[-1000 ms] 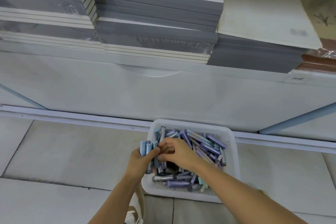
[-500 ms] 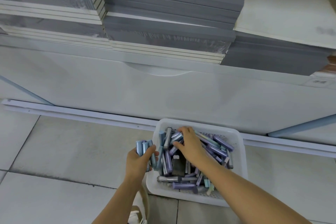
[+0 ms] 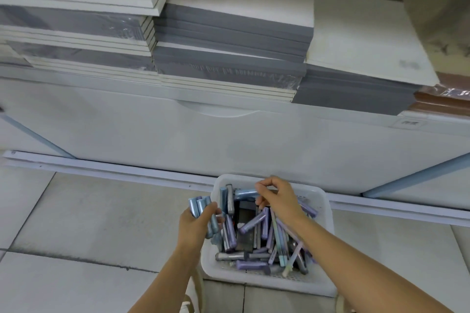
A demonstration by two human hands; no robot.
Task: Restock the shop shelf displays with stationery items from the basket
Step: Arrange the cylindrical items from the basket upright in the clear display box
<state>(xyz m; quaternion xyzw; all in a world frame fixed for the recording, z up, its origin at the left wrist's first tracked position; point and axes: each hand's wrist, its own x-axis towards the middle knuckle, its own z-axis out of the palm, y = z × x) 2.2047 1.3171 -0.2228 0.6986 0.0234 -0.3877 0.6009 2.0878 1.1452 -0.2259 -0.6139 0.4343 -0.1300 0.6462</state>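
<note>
Pinching a blue tube [image 3: 245, 193] above the far end of the white basket [image 3: 323, 226], the right hand [image 3: 278, 198] is lifting it clear. Beside the basket's left rim, the left hand [image 3: 197, 223] is clenching a bundle of blue tubes [image 3: 201, 207]. Purple and blue tubes and pastel pens [image 3: 278, 241] are lying jumbled inside the basket, which is sitting on the tiled floor [image 3: 76, 211] below stacked paper pads [image 3: 229, 40].

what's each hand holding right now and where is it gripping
Left hand: a bunch of blue tubes, gripped around their lower halves. Right hand: one blue tube, pinched at its right end over the basket.
</note>
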